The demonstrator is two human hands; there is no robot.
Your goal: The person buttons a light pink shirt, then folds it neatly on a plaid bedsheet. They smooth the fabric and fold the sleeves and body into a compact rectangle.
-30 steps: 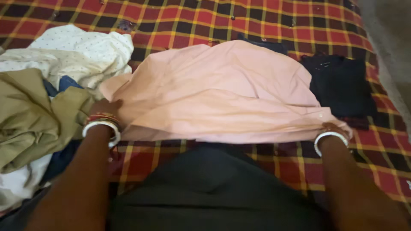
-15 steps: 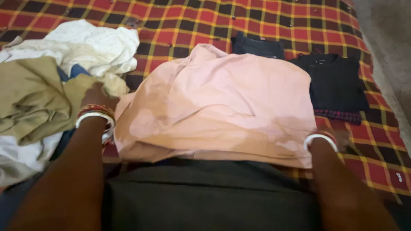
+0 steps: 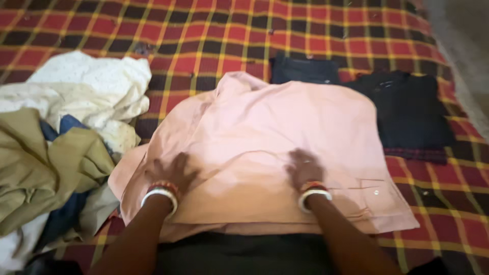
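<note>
While pressing flat on the pink shirt (image 3: 265, 153), left hand (image 3: 170, 173) with fingers splayed wide, palm down, gripping nothing. Right hand (image 3: 304, 168) likewise flat on the cloth, somewhat blurred, so fingers probably spread but hard to tell exactly. White and red bangles (image 3: 160, 192) at the left wrist, similar ones at the right. Pink shirt spread across the middle of the red, yellow and dark checked blanket (image 3: 326, 30), near edge folded over, lower right corner lying out toward the right. Just beyond the shirt's far edge, a folded dark blue garment (image 3: 304, 69); beside that, to the right, a folded black garment (image 3: 407, 109) atop something dark and checked. At left, a loose heap: white dotted cloth (image 3: 91, 89), olive cloth (image 3: 41, 168), a strip of blue cloth (image 3: 61, 125) between them. Heap just beside the shirt's left edge.
</note>
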